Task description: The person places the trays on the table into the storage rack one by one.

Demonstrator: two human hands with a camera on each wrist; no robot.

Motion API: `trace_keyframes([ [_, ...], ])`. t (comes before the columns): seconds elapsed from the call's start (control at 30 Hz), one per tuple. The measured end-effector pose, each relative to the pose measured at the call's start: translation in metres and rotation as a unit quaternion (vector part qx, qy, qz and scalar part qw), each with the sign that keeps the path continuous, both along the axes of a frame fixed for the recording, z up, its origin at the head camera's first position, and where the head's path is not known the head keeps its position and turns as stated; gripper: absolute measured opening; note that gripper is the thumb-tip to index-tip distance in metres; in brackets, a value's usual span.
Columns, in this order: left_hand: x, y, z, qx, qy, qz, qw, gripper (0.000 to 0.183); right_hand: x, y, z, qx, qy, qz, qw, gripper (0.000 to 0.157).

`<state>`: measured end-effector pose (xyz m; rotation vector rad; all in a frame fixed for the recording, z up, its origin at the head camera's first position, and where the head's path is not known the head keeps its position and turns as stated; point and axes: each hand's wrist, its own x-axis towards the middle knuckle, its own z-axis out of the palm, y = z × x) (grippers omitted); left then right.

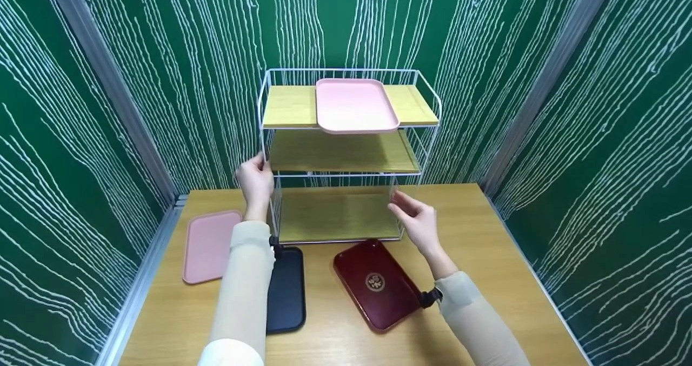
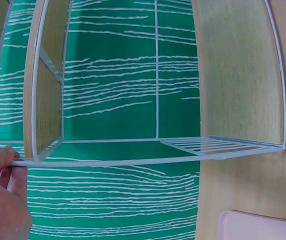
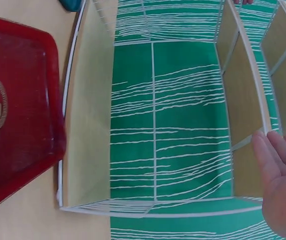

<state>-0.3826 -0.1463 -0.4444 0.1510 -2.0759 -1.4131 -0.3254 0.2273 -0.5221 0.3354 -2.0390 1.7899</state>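
Note:
A white wire rack with three wooden shelves stands on the table. My left hand pinches its left front post around the middle shelf's height; the left wrist view shows that hand with thumb and fingers on the wire. Near the rack's right front side is my right hand, its fingers extended and holding nothing; whether they touch the frame I cannot tell. A pink tray lies on the top shelf, its front edge slightly over the rim. Below my right hand lies a dark red tray with a gold emblem.
On the wooden table, a second pink tray lies at the left, partly behind my left forearm. Next to it is a black tray. Green walls with white streaks enclose the back and both sides.

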Motion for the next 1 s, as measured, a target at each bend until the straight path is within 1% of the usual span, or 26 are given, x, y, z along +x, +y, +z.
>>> trace_keyframes([
  [0.1,0.000,0.000,0.000,0.002,-0.002,-0.003,1.0000,0.030,0.002,0.004,-0.007,0.018,-0.019,0.005,1.000,0.037],
  [0.23,0.001,-0.001,-0.002,0.009,-0.006,-0.008,0.9999,0.031,0.007,0.010,-0.017,0.039,-0.056,0.017,0.997,0.037],
  [0.33,0.001,-0.001,-0.003,0.012,-0.008,-0.010,0.9998,0.031,0.010,0.016,-0.026,0.045,-0.083,0.033,0.995,0.037],
  [0.43,0.001,-0.001,-0.003,0.014,-0.011,-0.012,0.9998,0.031,0.013,0.022,-0.036,0.045,-0.100,0.051,0.993,0.037],
  [0.67,0.000,-0.001,-0.004,0.015,0.002,-0.013,0.9998,0.028,0.019,0.035,-0.054,0.040,-0.120,0.087,0.988,0.037],
  [0.77,-0.001,-0.002,-0.004,0.011,0.003,-0.009,0.9999,0.029,0.022,0.042,-0.063,0.052,-0.127,0.098,0.986,0.038],
  [0.9,0.000,-0.002,-0.002,0.012,0.002,-0.015,0.9998,0.029,0.025,0.051,-0.073,0.074,-0.141,0.101,0.982,0.040],
  [1.0,0.000,-0.002,-0.001,0.011,0.001,-0.018,0.9998,0.029,0.028,0.058,-0.080,0.081,-0.150,0.110,0.979,0.042],
])
